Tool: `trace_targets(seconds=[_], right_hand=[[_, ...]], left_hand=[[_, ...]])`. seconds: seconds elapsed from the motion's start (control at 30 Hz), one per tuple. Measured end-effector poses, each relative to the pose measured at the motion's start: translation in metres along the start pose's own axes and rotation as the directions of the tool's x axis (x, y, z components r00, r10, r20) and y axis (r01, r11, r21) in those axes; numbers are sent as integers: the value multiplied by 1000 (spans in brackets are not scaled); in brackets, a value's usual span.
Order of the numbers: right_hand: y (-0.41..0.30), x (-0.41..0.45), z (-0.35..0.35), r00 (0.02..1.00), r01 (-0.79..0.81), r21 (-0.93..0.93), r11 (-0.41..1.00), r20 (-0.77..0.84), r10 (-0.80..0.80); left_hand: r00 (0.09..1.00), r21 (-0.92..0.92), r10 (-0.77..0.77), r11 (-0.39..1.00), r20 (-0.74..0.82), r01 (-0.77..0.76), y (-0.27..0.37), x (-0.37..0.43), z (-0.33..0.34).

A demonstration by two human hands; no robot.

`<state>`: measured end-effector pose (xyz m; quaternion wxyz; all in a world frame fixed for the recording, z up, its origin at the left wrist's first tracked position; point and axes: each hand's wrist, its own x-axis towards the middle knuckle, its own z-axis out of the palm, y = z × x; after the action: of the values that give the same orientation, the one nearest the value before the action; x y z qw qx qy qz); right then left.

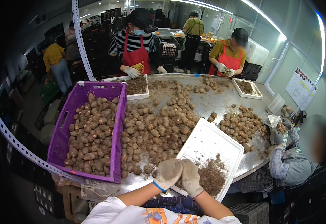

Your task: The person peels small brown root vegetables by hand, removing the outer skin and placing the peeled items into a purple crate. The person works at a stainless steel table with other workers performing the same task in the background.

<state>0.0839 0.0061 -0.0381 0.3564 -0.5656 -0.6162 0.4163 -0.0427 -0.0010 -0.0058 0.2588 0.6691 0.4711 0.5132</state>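
Note:
My left hand (168, 173) and my right hand (191, 177), both in dirty pale work gloves, meet over the near left edge of a white foam tray (207, 140). Their fingers are bent inward and hide whatever may lie between them. Brown root fibres and peelings (212, 177) are heaped in the tray's near part. Beyond my hands, a broad pile of small brown taro corms (157, 128) covers the metal table. To the left stands a purple plastic crate (117, 140) filled with similar corms (91, 134).
Across the metal table (221, 105), two people in red aprons stand by white trays of debris (135, 85) (245, 86). At the right, a person in grey gloves holds a clear container (272, 120) near another corm pile (240, 126). A perforated metal post (82, 42) rises behind the crate.

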Motion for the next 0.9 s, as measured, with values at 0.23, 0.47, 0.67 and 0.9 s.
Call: trace_targets(seconds=[0.23, 0.47, 0.67, 0.9], right_hand=[[-54, -2, -26, 923, -380, 421, 824, 116, 366], [-69, -14, -31, 770, 632, -173, 756, 31, -637], [-75, -22, -35, 705, 687, -311, 657, 63, -707], [-86, -31, -44, 726, 682, -440, 584, 307, -615]], left_hand=[[892, -453, -412, 769, 188, 451, -13, -1, -13], [838, -514, -507, 674, 200, 530, -12, -10, -14], [811, -549, -509, 606, 288, 575, 2, -8, -16], [808, -557, -510, 595, 296, 579, -3, -15, -16]])
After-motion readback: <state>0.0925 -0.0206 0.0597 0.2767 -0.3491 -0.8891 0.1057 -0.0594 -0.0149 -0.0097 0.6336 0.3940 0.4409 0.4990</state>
